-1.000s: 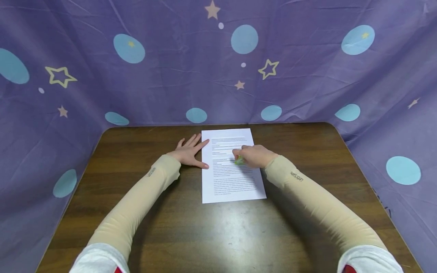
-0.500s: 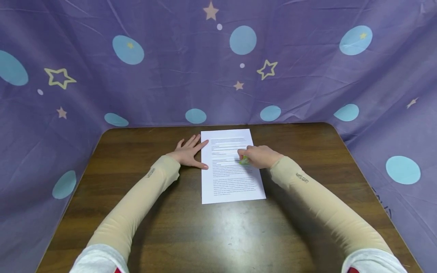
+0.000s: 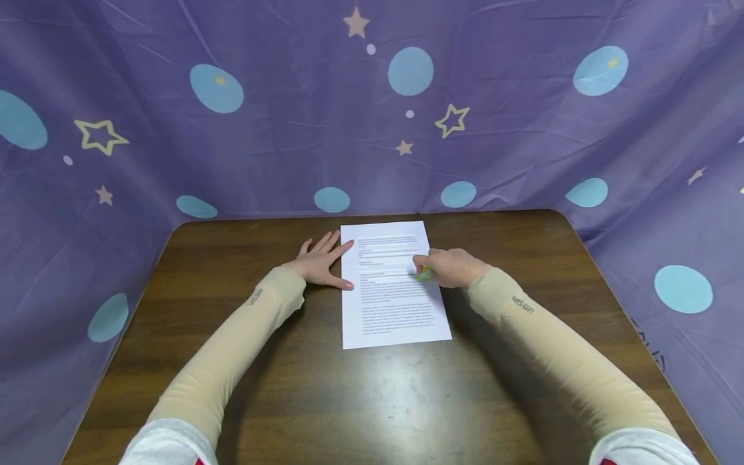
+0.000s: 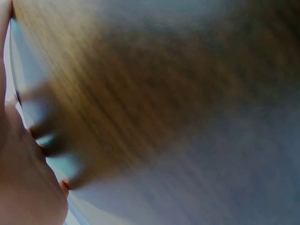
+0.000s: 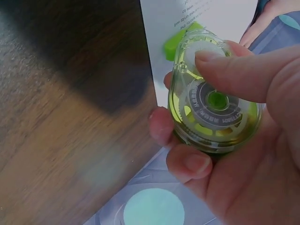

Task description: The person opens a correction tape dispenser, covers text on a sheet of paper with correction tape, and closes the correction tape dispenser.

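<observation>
While, in the head view, the left hand (image 3: 318,265) lies spread across the edge of the sheet (image 3: 383,337), the right hand (image 3: 454,267) grips a correction tape (image 3: 424,276) over it, likely covering text; next seemingly calls for an even stroke. Left wrist: blurred table (image 4: 126,93). Right wrist: fingers (image 5: 185,161) curled around the tape.

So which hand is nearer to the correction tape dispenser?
Right: the right hand grips the correction tape dispenser; the left hand rests across the left edge of the printed sheet, away from the dispenser.
</observation>
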A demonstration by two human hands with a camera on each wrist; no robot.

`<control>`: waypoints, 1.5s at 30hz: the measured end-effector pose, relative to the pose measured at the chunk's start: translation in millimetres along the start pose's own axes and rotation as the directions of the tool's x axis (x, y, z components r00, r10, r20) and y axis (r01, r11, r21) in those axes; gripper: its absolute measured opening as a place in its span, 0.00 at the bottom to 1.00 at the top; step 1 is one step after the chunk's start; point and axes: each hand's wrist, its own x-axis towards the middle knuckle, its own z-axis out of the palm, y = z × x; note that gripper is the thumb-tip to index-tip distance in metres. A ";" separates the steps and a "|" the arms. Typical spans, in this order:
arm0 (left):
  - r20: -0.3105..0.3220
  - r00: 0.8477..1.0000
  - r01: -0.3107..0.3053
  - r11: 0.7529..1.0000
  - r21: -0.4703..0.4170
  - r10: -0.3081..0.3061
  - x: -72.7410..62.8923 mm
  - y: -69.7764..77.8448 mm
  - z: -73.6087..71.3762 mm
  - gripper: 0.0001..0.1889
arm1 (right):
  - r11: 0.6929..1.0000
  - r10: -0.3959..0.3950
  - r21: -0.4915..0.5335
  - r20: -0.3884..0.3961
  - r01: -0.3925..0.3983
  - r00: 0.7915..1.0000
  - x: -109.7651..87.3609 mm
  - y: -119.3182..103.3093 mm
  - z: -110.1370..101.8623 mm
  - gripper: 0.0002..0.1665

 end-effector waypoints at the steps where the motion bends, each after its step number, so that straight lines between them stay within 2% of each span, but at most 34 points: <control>1: -0.001 1.000 -0.003 1.000 -0.003 0.003 -0.5 0.3 -0.1 0.67 | 1.000 0.003 -0.001 0.002 -0.003 1.000 -0.8 0.5 0.1 0.15; 6: 0.001 1.000 0.003 1.000 -0.004 -0.003 -0.2 0.8 0.3 0.67 | 1.000 0.022 0.004 0.023 -0.022 0.999 -6.1 2.4 -2.2 0.16; 17: 0.007 1.000 0.000 1.000 -0.009 0.000 -2.3 2.5 -2.0 0.66 | 0.999 0.037 0.018 0.013 -0.037 0.999 -14.7 7.4 -3.6 0.15; 24: 0.008 1.000 0.001 1.000 -0.026 0.000 0.8 -5.1 2.6 0.67 | 0.999 0.040 0.023 0.005 -0.041 0.999 -13.7 6.1 -2.9 0.14; 34: 0.008 1.000 -0.006 1.000 -0.014 0.006 2.7 -6.4 0.2 0.64 | 0.998 0.041 0.047 0.037 -0.042 0.999 -12.7 5.7 -10.1 0.14; 37: 0.003 1.000 -0.010 1.000 -0.023 0.010 0.8 -5.1 -1.9 0.64 | 0.998 0.039 0.040 0.059 -0.042 0.997 -10.7 4.5 -13.8 0.14; 45: 0.006 1.000 -0.010 1.000 -0.016 0.010 0.0 -3.2 -0.6 0.63 | 0.992 0.099 0.067 0.159 -0.111 0.982 -4.0 -7.6 -19.7 0.16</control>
